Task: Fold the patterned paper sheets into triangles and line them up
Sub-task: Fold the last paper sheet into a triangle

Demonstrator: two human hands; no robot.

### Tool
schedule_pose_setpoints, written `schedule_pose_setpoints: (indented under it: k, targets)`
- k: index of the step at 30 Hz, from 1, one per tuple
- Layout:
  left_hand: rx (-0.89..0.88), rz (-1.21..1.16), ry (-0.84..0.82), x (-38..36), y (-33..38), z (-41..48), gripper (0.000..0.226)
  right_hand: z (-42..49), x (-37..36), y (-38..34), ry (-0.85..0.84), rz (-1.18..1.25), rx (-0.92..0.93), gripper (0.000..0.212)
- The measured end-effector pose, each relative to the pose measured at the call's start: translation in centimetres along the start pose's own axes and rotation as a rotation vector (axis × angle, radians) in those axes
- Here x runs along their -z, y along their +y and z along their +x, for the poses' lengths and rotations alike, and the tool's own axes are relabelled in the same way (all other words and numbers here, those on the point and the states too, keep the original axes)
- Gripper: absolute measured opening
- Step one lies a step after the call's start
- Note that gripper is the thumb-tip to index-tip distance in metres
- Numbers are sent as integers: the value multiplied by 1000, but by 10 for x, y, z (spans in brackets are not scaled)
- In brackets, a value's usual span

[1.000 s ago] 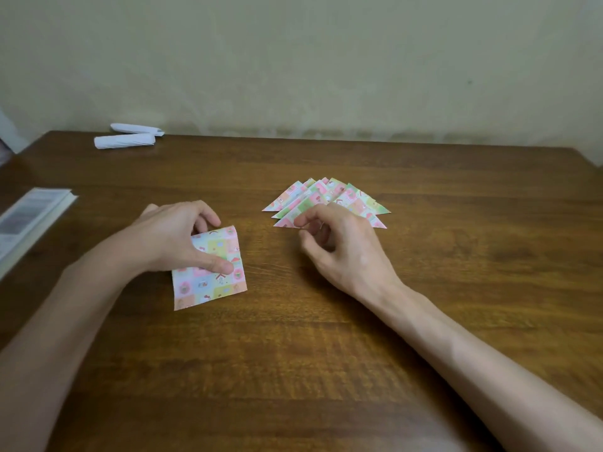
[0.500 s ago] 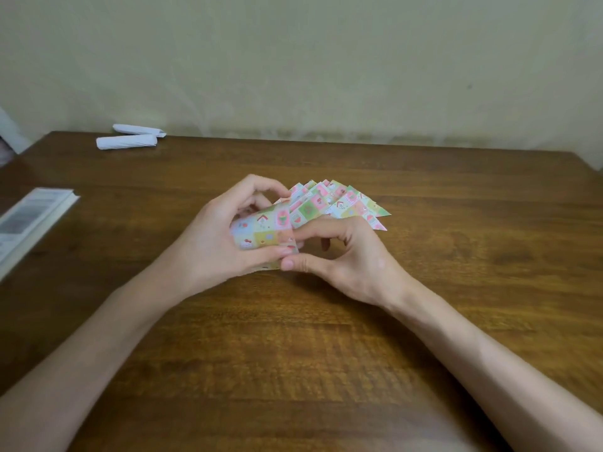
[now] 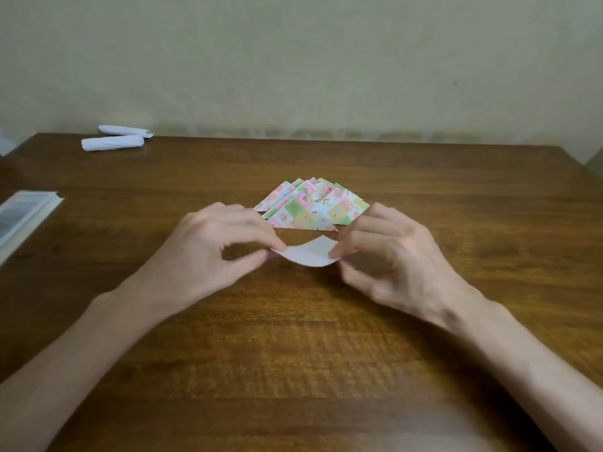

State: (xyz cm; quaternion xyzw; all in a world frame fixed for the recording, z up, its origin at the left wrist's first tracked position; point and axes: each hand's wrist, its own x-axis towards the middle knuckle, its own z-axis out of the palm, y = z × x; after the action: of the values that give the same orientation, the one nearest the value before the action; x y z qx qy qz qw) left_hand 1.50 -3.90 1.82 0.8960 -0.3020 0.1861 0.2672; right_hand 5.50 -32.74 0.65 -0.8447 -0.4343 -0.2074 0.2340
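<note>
Head view: the left hand (image 3: 212, 252) and the right hand (image 3: 398, 259) each pinch one end of the curved paper sheet (image 3: 310, 254), white side up. The folded triangles (image 3: 310, 207) lie fanned at 12 o'clock from it.

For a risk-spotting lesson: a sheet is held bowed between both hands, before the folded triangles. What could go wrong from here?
The sheet bows between the left hand and right hand, so its corners may meet unevenly, giving a crooked crease. The folded triangles lie behind both hands; a knuckle could nudge them askew.
</note>
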Motion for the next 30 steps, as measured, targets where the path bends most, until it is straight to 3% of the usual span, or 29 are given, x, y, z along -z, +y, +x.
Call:
schedule_pose_setpoints:
  k: [5,9,17,23,30]
  targets:
    - [-77,112,-140,-25,1,-10,18,-9,-10,-8,-256,18,-75,27]
    - [-84,95,-187,-30,1,-13,16,-10,-19,-16,-327,113,-129,30]
    - [26,-54,-225,-26,4,-18,13,-11,-18,-16,-249,306,-182,3]
    - [96,-86,-253,-19,-1,-17,13,-6,-20,-12,-310,468,-348,23]
    - [167,-106,-187,-22,0,-16,14,-7,-23,-16,-231,533,-491,21]
